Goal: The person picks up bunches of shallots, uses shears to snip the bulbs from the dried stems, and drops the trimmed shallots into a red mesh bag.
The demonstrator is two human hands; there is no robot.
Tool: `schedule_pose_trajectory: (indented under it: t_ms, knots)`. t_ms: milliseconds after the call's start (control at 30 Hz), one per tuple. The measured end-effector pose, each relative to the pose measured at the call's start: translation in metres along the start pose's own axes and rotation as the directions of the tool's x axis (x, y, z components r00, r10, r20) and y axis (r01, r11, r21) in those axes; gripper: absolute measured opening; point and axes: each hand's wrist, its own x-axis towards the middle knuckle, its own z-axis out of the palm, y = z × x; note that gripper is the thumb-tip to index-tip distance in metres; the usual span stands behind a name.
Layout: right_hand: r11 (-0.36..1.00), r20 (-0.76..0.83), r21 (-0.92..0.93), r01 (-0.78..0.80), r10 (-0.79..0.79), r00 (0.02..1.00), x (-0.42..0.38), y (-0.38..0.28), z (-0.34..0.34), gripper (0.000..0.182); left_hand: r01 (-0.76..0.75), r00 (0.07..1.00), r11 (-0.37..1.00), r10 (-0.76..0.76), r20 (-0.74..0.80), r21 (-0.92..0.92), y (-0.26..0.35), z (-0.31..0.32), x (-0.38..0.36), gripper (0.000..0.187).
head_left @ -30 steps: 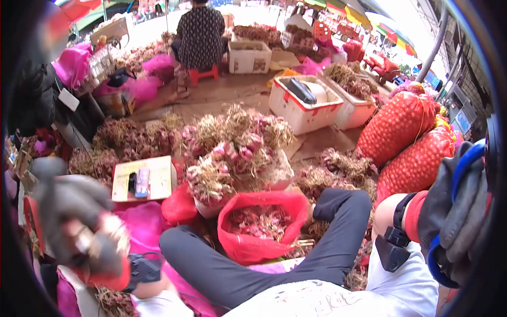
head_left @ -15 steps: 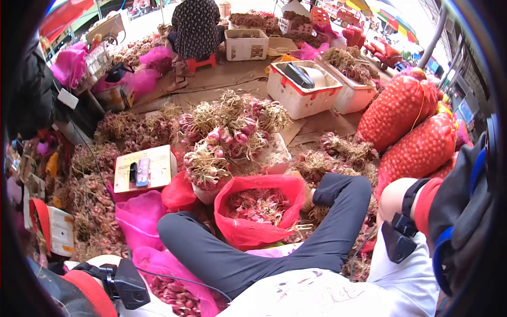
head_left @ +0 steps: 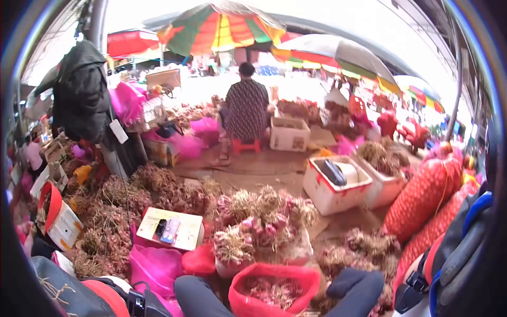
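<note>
Neither of my hands shows. Only parts of my arms, with black straps and red bands, reach into the lower corners: my left arm (head_left: 108,296) and my right arm (head_left: 422,277). Between my knees stands an open red mesh bag (head_left: 240,291) with dry shallot scraps (head_left: 274,290) inside. Just beyond it, bunches of shallots (head_left: 266,211) with dried tops are heaped on a white foam box (head_left: 298,249). To their left, a pale flat box (head_left: 190,232) carries a phone-like device (head_left: 170,231) and a small black item. Pink mesh (head_left: 153,267) lies below that box.
Piles of shallots (head_left: 105,232) cover the ground at left. Full red mesh sacks (head_left: 422,195) lean at right. White foam boxes (head_left: 330,195) stand ahead. A person (head_left: 246,105) sits on a red stool (head_left: 246,146) farther off. A black jacket (head_left: 79,95) hangs at upper left.
My view has tilted up, so the scene sits lower and the umbrellas and whole seated person show. My legs and arms have slid toward the bottom edge.
</note>
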Motion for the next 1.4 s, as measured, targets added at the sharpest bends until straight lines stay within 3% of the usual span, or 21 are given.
schedule_pose_trajectory:
  t_ms: [533, 633, 767, 833, 867, 900, 933, 967, 1033, 1100, 1200, 1300, 1400]
  knots:
    - [1.000, 0.078, 0.019, 0.009, -0.011, 0.997, 0.018, -0.012, 0.003, 0.042, 0.024, 0.997, 1.000, -0.026, -0.076, -0.018, 0.008, 0.008, -0.007, 0.041]
    - [0.997, 0.232, -0.020, 0.079, -0.073, 0.970, 0.026, -0.037, 0.016, 0.042, 0.003, 0.995, 1.000, -0.006, -0.096, -0.024, 0.007, 0.003, -0.011, 0.041]
    - [0.936, 0.509, -0.090, 0.342, -0.252, 0.823, 0.056, -0.075, 0.039, 0.043, -0.023, 0.993, 0.999, 0.019, -0.119, -0.034, 0.009, -0.014, -0.005, 0.041]
    - [0.700, 0.725, -0.298, 0.649, -0.277, 0.631, 0.066, -0.094, 0.026, 0.032, -0.026, 0.990, 0.999, 0.020, -0.138, -0.037, 0.007, -0.009, -0.007, 0.041]
    - [0.364, 0.842, -0.209, 0.908, -0.406, 0.356, 0.074, -0.094, 0.022, 0.032, -0.024, 0.990, 0.999, 0.018, -0.142, -0.037, 0.004, -0.005, -0.009, 0.041]
    - [-0.050, 0.918, -0.049, 0.998, -0.395, 0.025, 0.081, -0.094, 0.017, 0.031, -0.025, 0.988, 0.999, 0.018, -0.154, -0.042, 0.003, 0.001, -0.010, 0.042]
    - [-0.439, 0.928, 0.150, 0.886, -0.248, -0.280, 0.088, -0.094, 0.012, 0.030, -0.024, 0.987, 0.999, 0.016, -0.163, -0.047, 0.001, 0.006, -0.009, 0.042]
    - [-0.719, 0.874, 0.336, 0.608, -0.002, -0.485, 0.093, -0.093, 0.008, 0.029, -0.023, 0.987, 0.998, 0.014, -0.161, -0.055, 0.001, 0.008, -0.010, 0.042]
    - [-0.795, 0.871, 0.487, 0.363, 0.471, -0.137, 0.084, -0.098, 0.036, 0.028, -0.006, 0.988, 0.998, -0.004, -0.155, -0.066, 0.000, 0.014, -0.011, 0.042]
    - [-0.803, 0.910, 0.397, 0.444, 0.408, -0.076, 0.084, -0.091, 0.035, 0.029, 0.007, 0.989, 0.997, -0.019, -0.145, -0.081, -0.002, 0.020, -0.009, 0.042]
    - [-0.707, 0.994, 0.074, 0.704, 0.112, 0.008, 0.083, -0.069, 0.041, 0.030, 0.031, 0.992, 0.996, -0.040, -0.119, -0.078, -0.003, 0.025, -0.005, 0.042]
    - [-0.395, 0.966, -0.253, 0.883, -0.155, 0.208, 0.069, -0.047, 0.041, 0.031, 0.043, 0.992, 0.996, -0.052, -0.119, -0.078, -0.005, 0.029, -0.004, 0.043]
    - [0.183, 0.803, -0.492, 0.851, -0.282, 0.525, 0.041, -0.025, 0.038, 0.032, 0.058, 0.990, 0.995, -0.068, -0.127, -0.085, -0.006, 0.035, -0.007, 0.043]
